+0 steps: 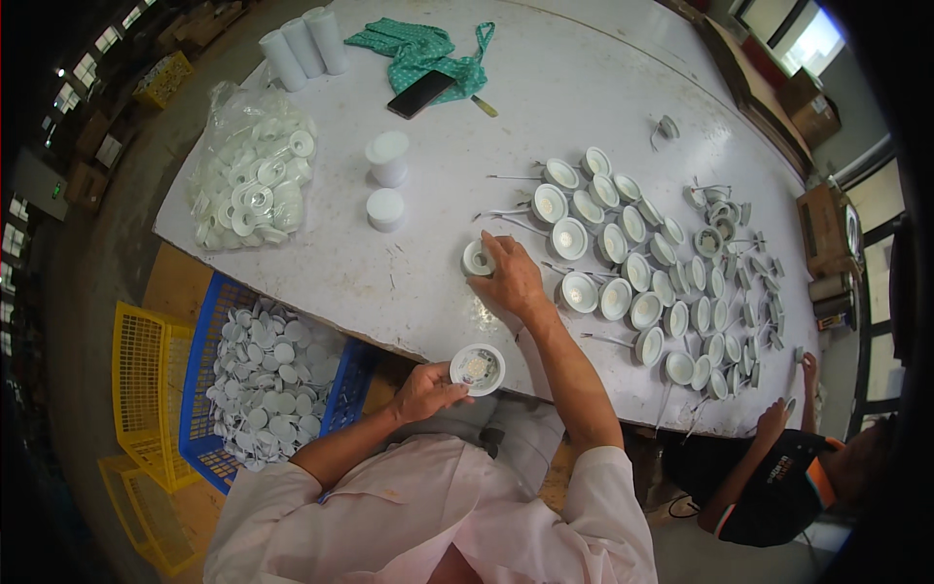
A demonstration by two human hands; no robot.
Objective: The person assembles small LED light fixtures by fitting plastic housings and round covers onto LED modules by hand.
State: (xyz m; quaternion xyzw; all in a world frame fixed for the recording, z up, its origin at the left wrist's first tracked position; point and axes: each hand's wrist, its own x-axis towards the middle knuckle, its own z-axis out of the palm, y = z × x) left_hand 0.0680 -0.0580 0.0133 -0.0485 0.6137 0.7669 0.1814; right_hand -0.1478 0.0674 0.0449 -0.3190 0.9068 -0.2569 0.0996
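Over the near edge of the white tabletop (pixel 603 88), left hand (pixel 426 393) holds a round lamp body (pixel 479 368), face up, off the table; grip narrow, thumb and fingers pinching its left rim; inside it shows a pale board with a yellowish centre; farther up, right hand (pixel 511 277) reaches to a white ring (pixel 478 258); grip spans it, thumb at the near rim, fingertips at the far one; cannot tell whether the ring rests on the surface or is slightly raised.

Lamp body likely light and stiff, rim perhaps a bit slick; board looks like the delicate part; best hold is the outer rim, fingers off the face; ring also likely light, probably thin plastic; outer edge suits a thumb-and-finger pinch, since squeezing hard might flex it.

To the right, many similar lamps (pixel 615 299) lie face up or tilted, some trailing wires; beyond the ring, two short stacks of white discs (pixel 387 164); farther left, clear bag of white rings (pixel 258 185); below, blue basket (pixel 352 384) filled with pale discs (pixel 277 370); dark phone (pixel 420 94) lies by green cloth (pixel 413 49); co-worker (pixel 769 487) at far right.
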